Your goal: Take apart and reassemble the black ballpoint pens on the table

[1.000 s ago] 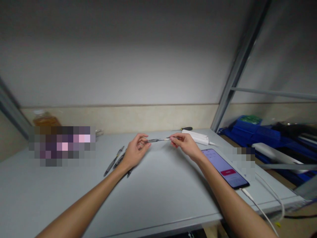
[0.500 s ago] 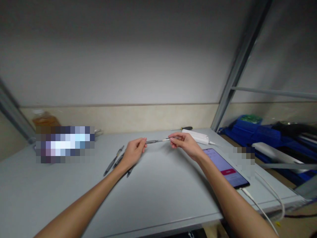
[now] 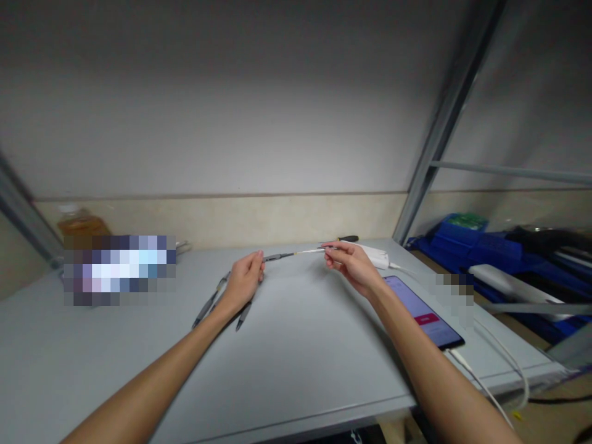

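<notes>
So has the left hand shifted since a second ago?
Yes. The left hand has slid left, away from the phone, widening the gap to the right hand as the pen pulls apart.

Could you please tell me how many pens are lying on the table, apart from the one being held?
2 show clearly: one pen left of the left hand, another pen just under that wrist. A third may be hidden behind the hand.

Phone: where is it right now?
In the head view the phone lies face up, screen lit, on the table's right side, beside the right forearm, with a white cable plugged into its near end.
</notes>
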Demonstrator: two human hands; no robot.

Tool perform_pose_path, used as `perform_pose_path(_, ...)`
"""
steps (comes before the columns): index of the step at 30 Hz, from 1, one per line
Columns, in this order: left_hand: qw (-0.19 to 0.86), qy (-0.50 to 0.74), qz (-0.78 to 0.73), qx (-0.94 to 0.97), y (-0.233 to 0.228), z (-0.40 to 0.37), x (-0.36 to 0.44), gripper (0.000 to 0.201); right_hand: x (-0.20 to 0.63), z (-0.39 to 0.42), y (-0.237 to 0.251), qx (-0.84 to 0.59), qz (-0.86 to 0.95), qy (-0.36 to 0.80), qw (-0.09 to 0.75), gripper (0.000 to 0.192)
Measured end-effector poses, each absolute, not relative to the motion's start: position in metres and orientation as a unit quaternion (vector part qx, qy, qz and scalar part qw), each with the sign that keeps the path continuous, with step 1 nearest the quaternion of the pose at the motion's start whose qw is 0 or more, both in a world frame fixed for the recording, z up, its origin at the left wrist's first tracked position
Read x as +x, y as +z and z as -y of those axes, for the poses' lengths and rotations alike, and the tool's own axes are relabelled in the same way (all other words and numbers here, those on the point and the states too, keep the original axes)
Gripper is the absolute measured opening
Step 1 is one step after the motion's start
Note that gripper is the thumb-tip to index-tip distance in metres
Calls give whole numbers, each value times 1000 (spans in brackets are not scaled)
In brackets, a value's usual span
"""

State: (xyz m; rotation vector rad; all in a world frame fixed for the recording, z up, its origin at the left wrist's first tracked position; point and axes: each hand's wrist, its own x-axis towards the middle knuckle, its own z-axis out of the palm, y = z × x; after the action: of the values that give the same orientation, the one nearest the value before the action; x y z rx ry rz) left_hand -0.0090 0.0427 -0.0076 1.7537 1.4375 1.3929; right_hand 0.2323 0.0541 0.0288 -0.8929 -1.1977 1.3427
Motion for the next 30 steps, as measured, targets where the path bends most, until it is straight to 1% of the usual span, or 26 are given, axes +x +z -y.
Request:
perform_pose_path(7, 222, 509, -526, 644, -7, -44, -11, 43, 236, -60, 25, -379, 476, 553, 570, 26)
perform_pose_path(19, 220, 494, -536, 648, -7, -43, -10, 45, 232, -57, 24, -388, 498, 554, 544, 24)
perform_pose_path(24, 243, 491, -531, 647, -6, -41, -9, 45, 229, -54, 25, -393, 508, 557, 526, 22)
perform_pose_path(30, 266, 471, -513, 666, -7, -39, -6, 43, 224, -51, 22, -373, 539, 583, 480, 29)
